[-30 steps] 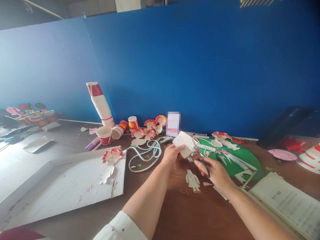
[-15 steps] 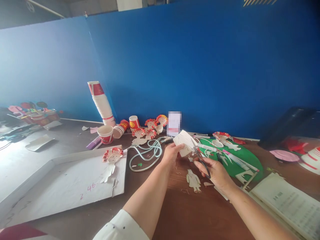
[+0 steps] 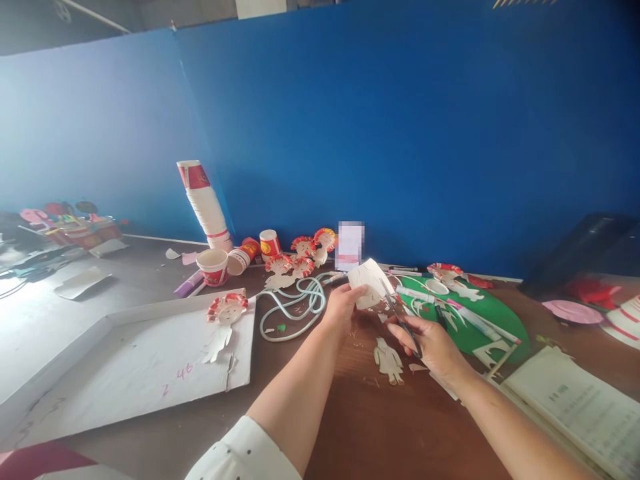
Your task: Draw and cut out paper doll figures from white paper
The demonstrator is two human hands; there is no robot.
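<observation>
My left hand (image 3: 346,303) pinches the lower left side of a white piece of paper (image 3: 369,279) with faint drawn lines. Scissors (image 3: 400,315) are in my right hand (image 3: 425,340), their blades pointing up and left at the paper's right edge. Whether the blades are parted is hard to see. On the table just below lies a cut-out paper figure (image 3: 389,361) shaped like a body with arms and feet. Small paper scraps are scattered around it.
A white box lid (image 3: 150,373) holds a red-fringed paper doll (image 3: 227,310). Behind are a leaning cup stack (image 3: 205,207), more dolls (image 3: 303,247) and a coiled pale cord (image 3: 290,317). On the right, markers lie on a green round sheet (image 3: 513,333) near an open book (image 3: 575,407).
The paper in my left hand has tilted slightly against the scissors. Both hands stay in nearly the same place; the whole view has shifted a little.
</observation>
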